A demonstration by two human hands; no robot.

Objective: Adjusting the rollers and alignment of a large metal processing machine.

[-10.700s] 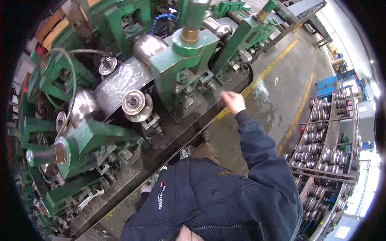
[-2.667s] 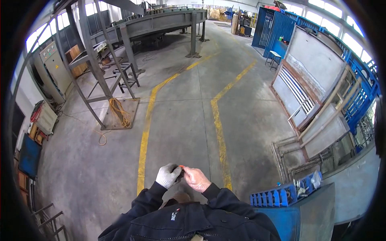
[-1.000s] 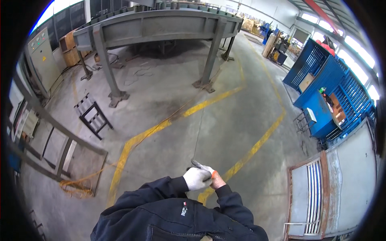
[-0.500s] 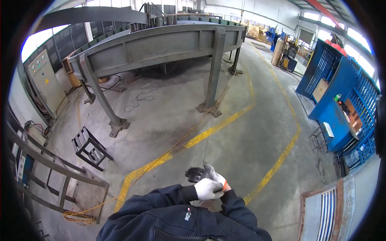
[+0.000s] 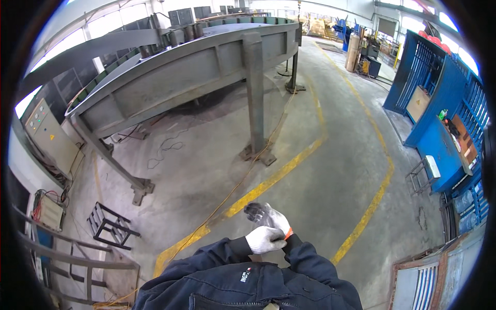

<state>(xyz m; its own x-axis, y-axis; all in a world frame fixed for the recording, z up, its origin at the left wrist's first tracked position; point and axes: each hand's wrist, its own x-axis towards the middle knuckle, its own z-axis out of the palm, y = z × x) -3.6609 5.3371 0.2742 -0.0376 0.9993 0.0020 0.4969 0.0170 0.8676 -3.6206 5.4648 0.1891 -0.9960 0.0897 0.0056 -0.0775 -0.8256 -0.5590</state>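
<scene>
Both of my hands meet just in front of my dark jacket, in white knit work gloves. With its fingers bent round, my left hand (image 5: 264, 239) holds the cuff of the right glove (image 5: 289, 234), whose edge is orange. My right hand (image 5: 275, 218) points forward and to the left, fingers extended and holding nothing. The dark grey coating of its palm and fingers shows. The left fingertips are partly hidden behind the right wrist.
A large curved steel frame (image 5: 181, 72) on legs fills the left and middle. A black metal stool (image 5: 111, 226) stands left. An orange cable (image 5: 240, 181) crosses the floor along a yellow line (image 5: 279, 178). To the right are a blue workbench (image 5: 431, 150) and small stool (image 5: 424, 173).
My view has shifted forward, so the steel frame looks nearer. My left hand stays on the right glove's cuff, while the right fingers have spread and lifted slightly.
</scene>
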